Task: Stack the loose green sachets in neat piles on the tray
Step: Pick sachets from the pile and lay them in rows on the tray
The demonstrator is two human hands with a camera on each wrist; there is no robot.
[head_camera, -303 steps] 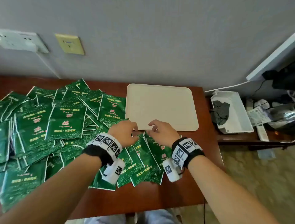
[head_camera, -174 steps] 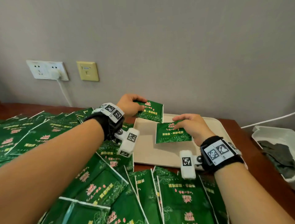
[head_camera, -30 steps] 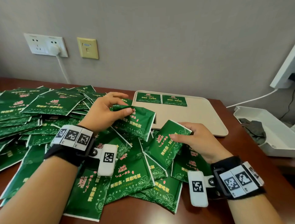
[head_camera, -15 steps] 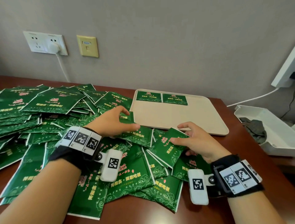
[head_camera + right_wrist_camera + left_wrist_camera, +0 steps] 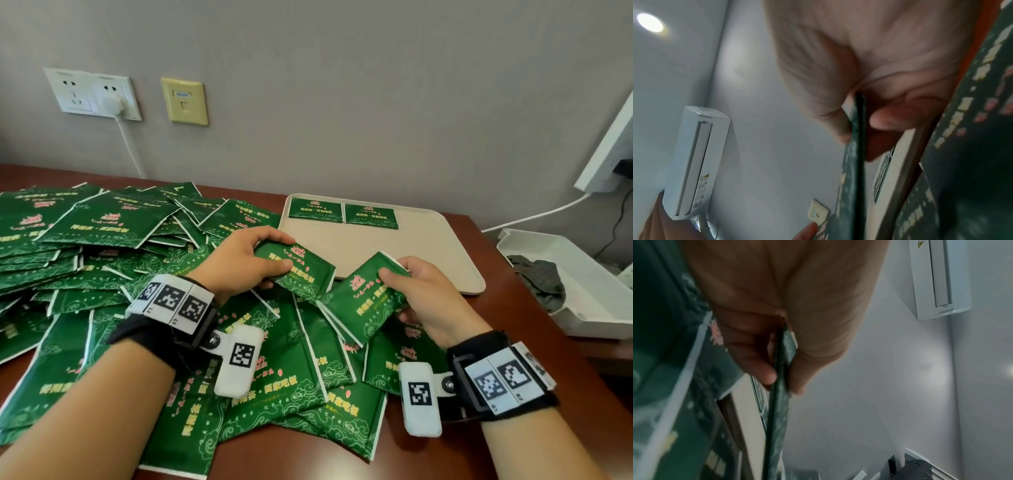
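Two green sachets lie side by side at the far edge of the beige tray. My left hand pinches one green sachet between thumb and fingers, lifted above the heap near the tray's front left corner. In the left wrist view that sachet shows edge-on between thumb and fingertips. My right hand pinches another sachet just in front of the tray; it appears edge-on in the right wrist view. A big heap of loose sachets covers the table's left and front.
A white bin with dark cloth stands on the right past the table. Wall sockets with a plugged cable sit behind the heap. The brown table shows bare wood right of the tray and along the front edge.
Both hands have risen off the heap, each lifting its sachet, and have shifted a little toward the tray. The tray's two sachets have not moved.
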